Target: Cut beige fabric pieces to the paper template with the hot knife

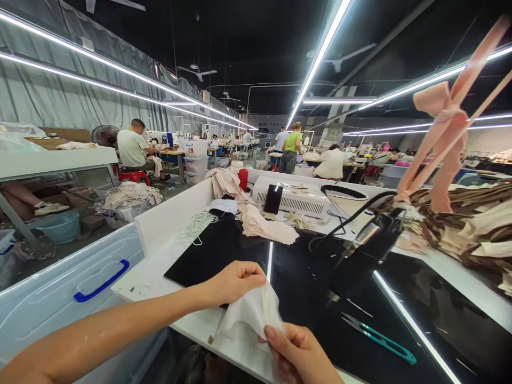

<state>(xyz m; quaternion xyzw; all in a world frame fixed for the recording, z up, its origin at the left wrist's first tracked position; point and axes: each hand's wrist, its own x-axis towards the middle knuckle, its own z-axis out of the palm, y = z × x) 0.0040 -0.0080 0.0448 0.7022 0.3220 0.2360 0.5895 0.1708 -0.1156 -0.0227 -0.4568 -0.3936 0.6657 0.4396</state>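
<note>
While my left fingers [254, 279] are pinched on the top of this thin white cloth [248, 312], my right fingers [276, 340] have its lower edge, so it's kinda spread between them over the counter's [148, 274] near edge. Teal snips [380, 337] are just lying off to the right.

Left hand [240, 280] in view, but its forearm runs out at lower left; right hand [294, 349] cut at the wrist by the bottom edge, some fingers hard to make out behind the white cloth [250, 312], whose lower end I lose at that grip. Dark machine's [376, 245] lower tip blurred; fabric pile [484, 229] and peach ribbon [452, 116] both cut off at the right edge. Far left, one leg [26, 197] below a white worktop [60, 160], rest of the person unseen; back-wall lettering [280, 127] too small to read.
</note>
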